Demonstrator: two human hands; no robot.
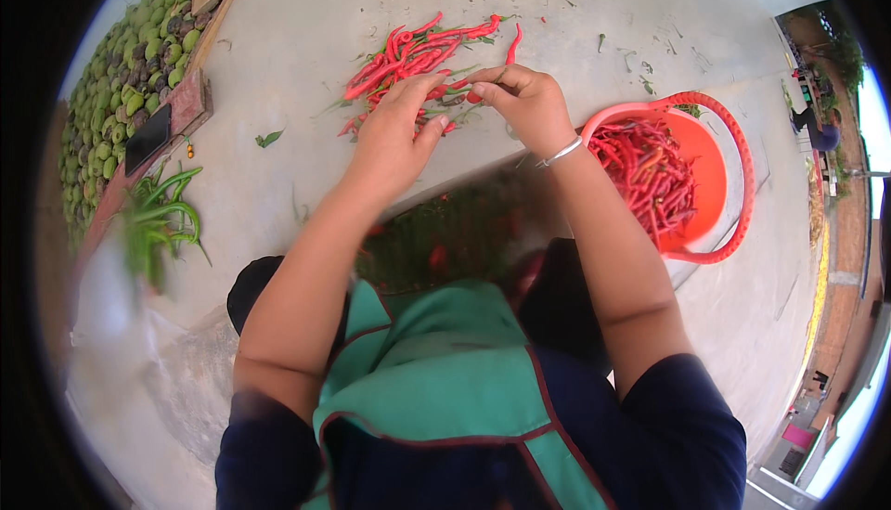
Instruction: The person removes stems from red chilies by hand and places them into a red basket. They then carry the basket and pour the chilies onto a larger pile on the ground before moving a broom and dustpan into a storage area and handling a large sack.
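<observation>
A loose pile of long red chili peppers lies on the pale floor in front of me. My left hand is at the pile's near edge, its thumb apart from the fingers. Red peppers show in that gap, and none is plainly gripped. Close by on the right, my right hand, with a silver bangle on the wrist, has thumb and fingertips closed in a pinch. A red chili pepper shows at those fingertips, mostly covered by them. Green stems lie between the two hands.
An orange-red basket holding many red chilies stands by my right forearm. Green peppers lie at the left, near a dark phone-like slab. Beyond is a heap of round green fruit. Leaf scraps dot the floor.
</observation>
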